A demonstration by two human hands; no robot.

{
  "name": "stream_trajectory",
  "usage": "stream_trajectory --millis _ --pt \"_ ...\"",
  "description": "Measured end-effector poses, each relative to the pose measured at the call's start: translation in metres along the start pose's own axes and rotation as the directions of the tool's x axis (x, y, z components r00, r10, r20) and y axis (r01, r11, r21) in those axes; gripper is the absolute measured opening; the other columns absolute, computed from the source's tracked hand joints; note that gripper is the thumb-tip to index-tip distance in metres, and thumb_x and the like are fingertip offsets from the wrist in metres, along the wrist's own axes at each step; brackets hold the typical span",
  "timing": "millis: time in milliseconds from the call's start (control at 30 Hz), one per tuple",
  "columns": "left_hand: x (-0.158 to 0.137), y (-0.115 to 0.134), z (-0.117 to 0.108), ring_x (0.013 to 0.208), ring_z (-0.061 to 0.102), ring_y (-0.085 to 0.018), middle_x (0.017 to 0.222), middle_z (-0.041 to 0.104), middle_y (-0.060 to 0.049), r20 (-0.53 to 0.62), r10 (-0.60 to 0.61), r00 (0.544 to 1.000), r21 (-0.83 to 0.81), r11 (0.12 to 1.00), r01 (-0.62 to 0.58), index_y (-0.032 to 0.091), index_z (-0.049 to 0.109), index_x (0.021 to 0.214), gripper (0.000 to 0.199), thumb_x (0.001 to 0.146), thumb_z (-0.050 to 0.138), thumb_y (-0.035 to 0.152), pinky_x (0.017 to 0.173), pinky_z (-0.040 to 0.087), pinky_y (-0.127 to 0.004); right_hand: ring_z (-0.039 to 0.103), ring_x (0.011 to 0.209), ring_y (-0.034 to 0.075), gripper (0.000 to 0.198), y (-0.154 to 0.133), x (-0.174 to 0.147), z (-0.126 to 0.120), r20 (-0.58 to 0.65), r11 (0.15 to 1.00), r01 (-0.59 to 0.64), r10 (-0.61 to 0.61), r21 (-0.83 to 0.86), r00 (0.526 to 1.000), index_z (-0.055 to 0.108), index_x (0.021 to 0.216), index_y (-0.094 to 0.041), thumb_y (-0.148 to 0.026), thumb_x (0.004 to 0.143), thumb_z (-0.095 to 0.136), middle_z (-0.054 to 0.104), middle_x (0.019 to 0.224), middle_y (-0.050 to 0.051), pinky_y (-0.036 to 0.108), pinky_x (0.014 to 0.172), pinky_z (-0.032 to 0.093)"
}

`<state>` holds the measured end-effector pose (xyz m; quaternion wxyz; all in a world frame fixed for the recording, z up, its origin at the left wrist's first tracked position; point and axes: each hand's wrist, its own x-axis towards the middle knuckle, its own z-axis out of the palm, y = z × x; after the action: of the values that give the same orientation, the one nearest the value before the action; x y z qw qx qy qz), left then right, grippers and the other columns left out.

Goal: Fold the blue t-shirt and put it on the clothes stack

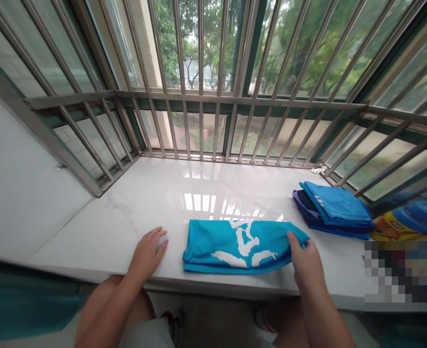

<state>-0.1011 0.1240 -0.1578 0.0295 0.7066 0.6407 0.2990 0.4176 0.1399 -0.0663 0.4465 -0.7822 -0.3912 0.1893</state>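
Note:
A bright turquoise folded garment (206,239) with white brush-like lettering lies as a long strip along the front of the white sill. My right hand (306,256) pinches its right end between thumb and fingers, and that end is lifted a little. The garment's left end rests flat on the sill. To the left of it, apart from the cloth, my left hand (149,251) lies on the sill with its fingers stretched out and the thumb apart. Nothing is in the left hand.
A stack of folded blue and purple clothes (340,205) sits at the right. Beside it stands a blue and yellow container (405,220), near a blurred-out patch. Metal window bars (201,130) enclose the back and sides of the marble-look sill (134,193). A small white scrap (318,169) lies in the back right corner.

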Motion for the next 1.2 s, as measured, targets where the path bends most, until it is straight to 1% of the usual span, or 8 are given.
stream_trajectory --millis 133,233,333,500,667,767,1000,1200 --pt "-0.004 0.01 0.001 0.137 0.063 -0.033 0.148 0.068 -0.014 0.027 0.023 0.999 0.079 0.997 -0.025 0.023 0.072 0.128 0.036 0.105 0.055 0.044 0.117 0.051 -0.055 0.074 0.095 0.031 0.045 -0.067 -0.064 0.045 0.191 0.97 0.244 -0.236 -0.017 0.953 0.06 0.122 -0.023 -0.062 0.099 0.055 0.078 0.122 0.014 0.039 0.078 0.058" --pt "-0.004 0.014 -0.001 0.135 0.064 -0.032 0.147 0.069 -0.013 0.023 0.021 1.0 0.087 0.996 -0.023 0.023 0.072 0.127 0.035 0.105 0.054 0.043 0.117 0.051 -0.054 0.061 0.138 0.033 0.024 -0.084 -0.126 0.104 0.424 0.75 0.655 -0.625 0.093 0.655 0.062 0.122 -0.022 -0.03 0.1 0.054 0.054 0.163 0.017 0.05 0.11 0.053" --pt "-0.003 0.015 -0.003 0.135 0.065 -0.032 0.147 0.069 -0.012 0.018 0.013 1.0 0.096 0.995 -0.014 0.024 0.073 0.127 0.034 0.104 0.055 0.041 0.118 0.051 -0.053 0.05 0.151 0.037 0.045 -0.068 -0.179 0.161 0.644 0.544 0.834 -0.671 0.089 0.368 0.062 0.139 -0.018 -0.02 0.093 0.062 0.055 0.162 0.019 0.061 0.125 0.037" --pt "-0.003 0.016 -0.004 0.135 0.064 -0.032 0.148 0.069 -0.012 0.031 0.009 0.999 0.106 0.994 -0.012 0.023 0.072 0.128 0.034 0.104 0.055 0.039 0.116 0.052 -0.053 0.034 0.16 0.046 0.09 -0.022 -0.218 0.188 0.655 0.418 0.906 -0.704 0.069 0.275 0.04 0.166 -0.016 -0.043 0.09 0.079 0.032 0.175 0.022 0.071 0.127 0.028" --pt "-0.003 0.013 -0.003 0.135 0.064 -0.032 0.147 0.069 -0.013 0.022 0.027 0.999 0.106 0.994 -0.029 0.022 0.072 0.128 0.032 0.104 0.055 0.037 0.118 0.051 -0.054 0.063 0.138 0.035 0.045 0.013 -0.224 0.163 0.572 0.26 0.96 -0.806 0.108 0.154 0.063 0.145 -0.022 -0.017 0.101 0.061 0.069 0.148 0.014 0.056 0.12 0.045" --pt "-0.003 0.009 0.0 0.134 0.065 -0.032 0.146 0.07 -0.013 0.014 0.035 0.999 0.103 0.994 -0.037 0.022 0.072 0.127 0.033 0.105 0.054 0.038 0.117 0.051 -0.054 0.071 0.126 0.029 0.04 0.009 -0.214 0.134 0.55 0.355 0.923 -0.806 0.151 0.22 0.071 0.132 -0.025 -0.012 0.097 0.058 0.077 0.135 0.008 0.044 0.114 0.052" --pt "-0.004 0.005 0.003 0.132 0.067 -0.032 0.145 0.071 -0.011 -0.007 0.035 0.999 0.098 0.995 -0.035 0.023 0.074 0.125 0.034 0.103 0.055 0.04 0.116 0.053 -0.054 0.079 0.088 0.027 0.028 -0.091 -0.089 0.025 0.481 0.835 0.536 -0.422 -0.123 0.768 0.075 0.117 -0.03 -0.046 0.101 0.058 0.081 0.095 0.002 0.034 0.077 0.058" --pt "-0.003 0.002 0.005 0.13 0.069 -0.032 0.142 0.073 -0.011 -0.02 0.056 0.998 0.099 0.994 -0.053 0.024 0.075 0.123 0.034 0.103 0.055 0.041 0.115 0.054 -0.054 0.072 0.073 0.025 0.037 -0.151 0.06 -0.037 0.21 0.964 0.264 -0.253 -0.027 0.944 0.077 0.109 -0.018 -0.045 0.085 0.082 0.077 0.082 0.005 0.034 0.067 0.056"
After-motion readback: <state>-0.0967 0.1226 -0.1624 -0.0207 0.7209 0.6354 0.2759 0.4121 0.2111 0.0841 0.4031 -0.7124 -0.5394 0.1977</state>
